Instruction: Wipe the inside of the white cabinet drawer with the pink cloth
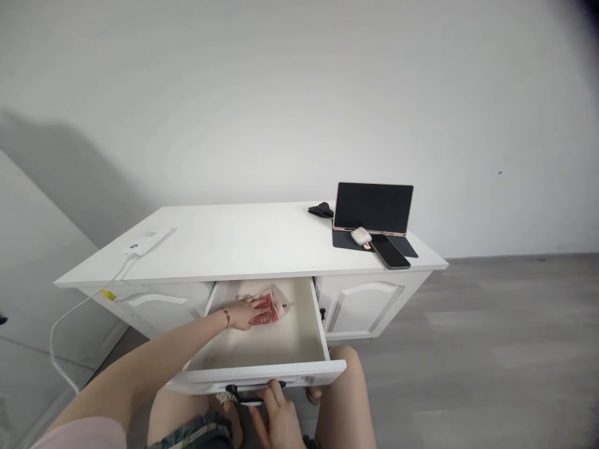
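Inside the pulled-out white drawer (281, 349), my left hand (244, 313) lies on a red and clear plastic packet (276, 305), its fingers spread over the packet's left part. Whatever is inside the packet cannot be made out. At the drawer's front, my right hand (279, 411) has its fingers hooked around the black drawer handle (233, 391). Part of the handle is hidden behind those fingers.
On the white desk (243, 240), a tablet (373, 207) stands in a dark cover, with a phone (390, 251) and a small pale case (360, 236) before it. A black folded item (321, 210) sits behind. A white power strip (147, 241) trails its cord off the left edge.
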Demonstrator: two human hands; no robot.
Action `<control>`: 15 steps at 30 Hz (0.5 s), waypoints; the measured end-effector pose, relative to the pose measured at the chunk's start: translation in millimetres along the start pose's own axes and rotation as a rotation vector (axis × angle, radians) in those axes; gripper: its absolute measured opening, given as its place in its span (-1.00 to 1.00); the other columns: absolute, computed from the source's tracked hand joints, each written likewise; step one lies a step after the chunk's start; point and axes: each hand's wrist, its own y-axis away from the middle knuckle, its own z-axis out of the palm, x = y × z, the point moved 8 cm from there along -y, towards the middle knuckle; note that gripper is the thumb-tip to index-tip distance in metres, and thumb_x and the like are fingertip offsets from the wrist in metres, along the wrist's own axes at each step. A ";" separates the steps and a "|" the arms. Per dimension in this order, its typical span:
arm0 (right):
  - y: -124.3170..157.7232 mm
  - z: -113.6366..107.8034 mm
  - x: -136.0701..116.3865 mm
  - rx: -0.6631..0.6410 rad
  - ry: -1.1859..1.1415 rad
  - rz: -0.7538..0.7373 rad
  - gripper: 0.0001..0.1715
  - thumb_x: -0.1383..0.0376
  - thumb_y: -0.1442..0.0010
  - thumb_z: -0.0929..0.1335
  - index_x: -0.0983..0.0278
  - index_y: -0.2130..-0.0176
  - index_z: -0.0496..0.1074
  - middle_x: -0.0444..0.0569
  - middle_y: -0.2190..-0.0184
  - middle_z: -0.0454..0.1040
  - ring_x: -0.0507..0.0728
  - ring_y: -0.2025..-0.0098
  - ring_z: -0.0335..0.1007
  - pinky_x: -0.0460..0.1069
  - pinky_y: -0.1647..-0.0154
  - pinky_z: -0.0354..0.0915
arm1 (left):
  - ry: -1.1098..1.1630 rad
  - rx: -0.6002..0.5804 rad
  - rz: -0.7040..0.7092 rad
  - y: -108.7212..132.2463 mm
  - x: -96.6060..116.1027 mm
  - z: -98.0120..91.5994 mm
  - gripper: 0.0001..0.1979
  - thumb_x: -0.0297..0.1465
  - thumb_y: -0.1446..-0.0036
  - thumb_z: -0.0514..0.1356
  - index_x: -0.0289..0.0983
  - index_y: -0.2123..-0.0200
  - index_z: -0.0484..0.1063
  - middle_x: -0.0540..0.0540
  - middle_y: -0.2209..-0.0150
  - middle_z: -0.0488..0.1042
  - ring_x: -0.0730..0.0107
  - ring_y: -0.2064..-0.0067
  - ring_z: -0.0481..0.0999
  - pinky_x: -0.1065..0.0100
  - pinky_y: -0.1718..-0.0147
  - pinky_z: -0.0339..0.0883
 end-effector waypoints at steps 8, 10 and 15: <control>1.2 0.0 0.3 -0.006 -0.014 0.025 -0.85 0.26 -0.21 0.24 0.17 0.16 0.28 -0.03 0.21 0.40 0.13 0.40 0.43 -0.05 0.45 0.30 | 0.034 -0.017 0.329 47.6 53.0 21.7 -0.35 -0.31 0.00 0.18 -0.06 -0.20 0.16 -0.20 -0.29 0.07 -0.14 -0.27 0.00 -0.09 -0.15 -0.03; 0.5 -0.9 -0.4 -0.003 -0.016 0.022 -0.85 0.26 -0.21 0.23 0.17 0.17 0.29 -0.03 0.21 0.40 0.12 0.41 0.42 -0.05 0.45 0.30 | 0.070 -0.014 0.371 55.4 62.0 19.9 -0.32 -0.30 0.01 0.20 -0.05 -0.21 0.14 -0.19 -0.26 0.12 -0.09 -0.25 0.04 -0.04 -0.16 -0.01; -3.0 -5.3 -2.9 -0.016 -0.034 0.020 -0.86 0.26 -0.22 0.23 0.17 0.18 0.29 -0.04 0.24 0.40 0.11 0.43 0.42 -0.06 0.45 0.30 | 0.060 -0.011 0.362 67.4 61.2 14.5 -0.24 -0.38 0.13 0.25 -0.04 -0.20 0.14 -0.17 -0.15 0.24 -0.02 -0.15 0.20 0.02 -0.13 0.06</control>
